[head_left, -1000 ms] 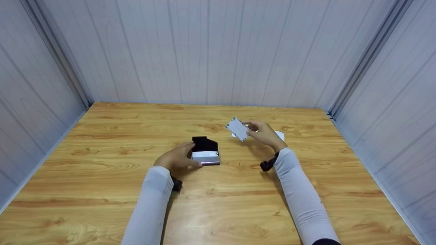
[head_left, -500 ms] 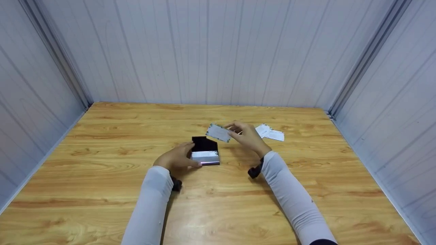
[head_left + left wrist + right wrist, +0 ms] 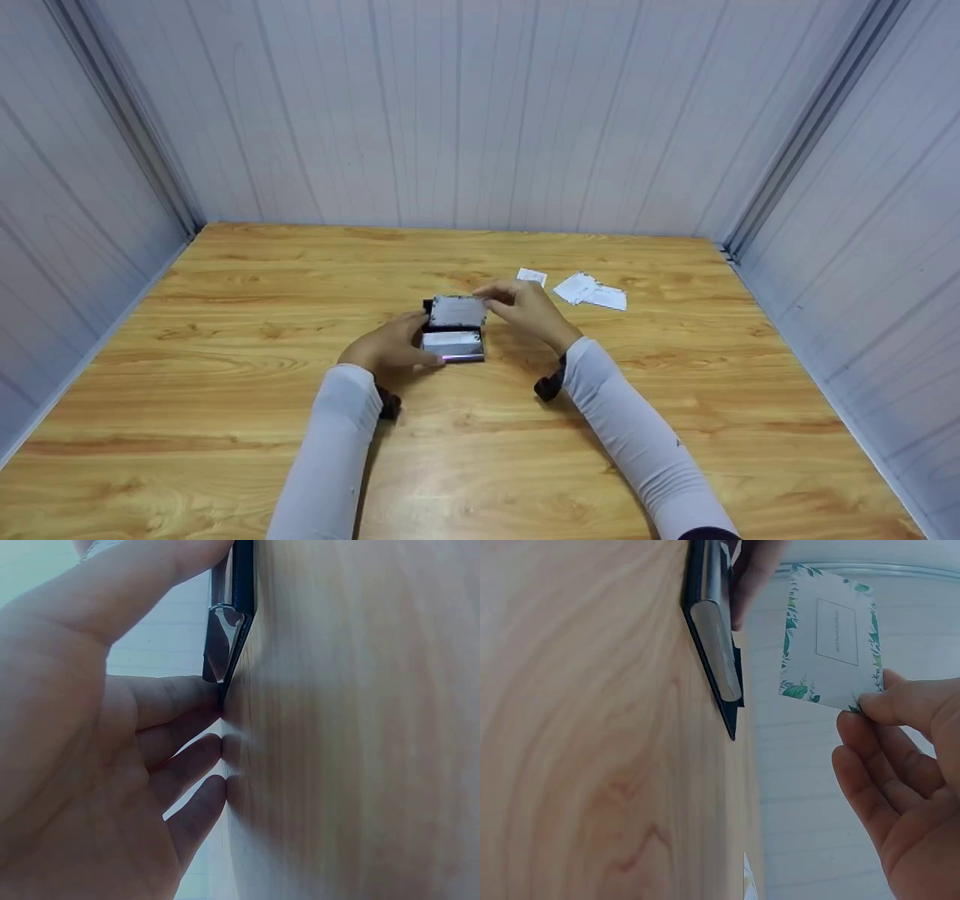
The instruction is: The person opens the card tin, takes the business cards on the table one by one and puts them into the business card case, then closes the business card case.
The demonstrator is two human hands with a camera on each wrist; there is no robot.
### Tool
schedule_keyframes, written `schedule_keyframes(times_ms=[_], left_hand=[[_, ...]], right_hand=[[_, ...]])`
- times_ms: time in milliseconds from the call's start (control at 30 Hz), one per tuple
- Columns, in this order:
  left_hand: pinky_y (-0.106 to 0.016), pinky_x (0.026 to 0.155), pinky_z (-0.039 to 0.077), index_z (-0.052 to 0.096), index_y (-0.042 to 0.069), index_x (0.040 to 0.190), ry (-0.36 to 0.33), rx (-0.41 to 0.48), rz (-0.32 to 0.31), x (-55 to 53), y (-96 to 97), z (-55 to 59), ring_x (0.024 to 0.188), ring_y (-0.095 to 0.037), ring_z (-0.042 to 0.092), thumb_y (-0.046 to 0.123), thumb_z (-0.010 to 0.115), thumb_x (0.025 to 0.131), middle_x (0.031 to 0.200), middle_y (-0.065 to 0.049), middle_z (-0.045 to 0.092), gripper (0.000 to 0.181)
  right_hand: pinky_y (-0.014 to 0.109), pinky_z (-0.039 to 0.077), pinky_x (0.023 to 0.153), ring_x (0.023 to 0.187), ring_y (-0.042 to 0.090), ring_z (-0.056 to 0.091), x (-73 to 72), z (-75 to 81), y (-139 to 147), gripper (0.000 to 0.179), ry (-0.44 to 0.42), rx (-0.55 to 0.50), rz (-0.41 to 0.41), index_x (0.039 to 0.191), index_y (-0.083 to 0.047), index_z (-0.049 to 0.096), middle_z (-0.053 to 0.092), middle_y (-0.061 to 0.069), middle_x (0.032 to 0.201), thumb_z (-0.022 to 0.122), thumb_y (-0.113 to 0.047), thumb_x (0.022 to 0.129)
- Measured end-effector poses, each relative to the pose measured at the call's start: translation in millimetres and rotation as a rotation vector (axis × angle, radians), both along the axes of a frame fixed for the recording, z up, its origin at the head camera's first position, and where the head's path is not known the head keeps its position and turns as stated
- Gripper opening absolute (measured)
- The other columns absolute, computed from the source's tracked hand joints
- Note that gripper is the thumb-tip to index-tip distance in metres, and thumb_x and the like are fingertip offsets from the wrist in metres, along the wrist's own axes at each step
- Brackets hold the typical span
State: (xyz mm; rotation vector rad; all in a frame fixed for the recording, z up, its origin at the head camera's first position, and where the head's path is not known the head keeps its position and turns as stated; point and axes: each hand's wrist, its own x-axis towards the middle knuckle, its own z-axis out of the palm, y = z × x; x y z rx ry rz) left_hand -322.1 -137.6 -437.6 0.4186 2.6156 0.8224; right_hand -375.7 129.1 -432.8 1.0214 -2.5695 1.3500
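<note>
A business card case (image 3: 463,356) with a silvery front pocket and a black flap lies open on the wooden table. My left hand (image 3: 386,345) grips its left side, thumb at the front edge and fingers at the back. In the left wrist view the lower fingertips (image 3: 217,787) touch the tabletop. Between thumb and fingers, my right hand (image 3: 525,306) pinches a business card (image 3: 459,310) by its right corner, over the black flap. Green leaves border the card (image 3: 832,637) in the right wrist view, where it is clear of the case (image 3: 718,645). A white card strip shows in the pocket.
Two overlapping cards (image 3: 604,297) lie on the table (image 3: 300,285) to the right of the case. Another card (image 3: 532,276) lies just behind the right hand. Pale panelled walls (image 3: 450,112) stand around the back and sides.
My right hand has carried the card leftward from near the loose cards to over the case's flap, turning it level. The left hand and case have stayed put.
</note>
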Motion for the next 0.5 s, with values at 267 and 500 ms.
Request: schedule_keyframes(times_ms=[267,500], left_hand=[[-0.054,0.118,0.019,0.022,0.004,0.16,0.019,0.024,0.003,-0.3,1.7,0.1,0.15,-0.035,0.018,0.046,0.075,0.089,0.163,-0.015,0.022,0.098],[-0.053,0.117,0.021,0.029,0.009,0.159,0.032,0.056,-0.003,-1.3,1.2,-1.5,0.148,-0.033,0.022,0.043,0.078,0.088,0.161,-0.014,0.028,0.093]], right_hand=[[0.026,0.054,0.087,0.101,0.013,0.069,1.1,-4.4,-5.3,0.02,-0.026,-0.005,0.024,0.114,-0.007,0.076,0.074,0.002,0.111,0.065,-0.004,0.098],[0.027,0.055,0.085,0.097,0.013,0.068,4.2,-5.1,-6.8,0.022,-0.03,0.036,0.03,0.113,-0.007,0.077,0.073,0.004,0.111,0.064,0.0,0.097]])
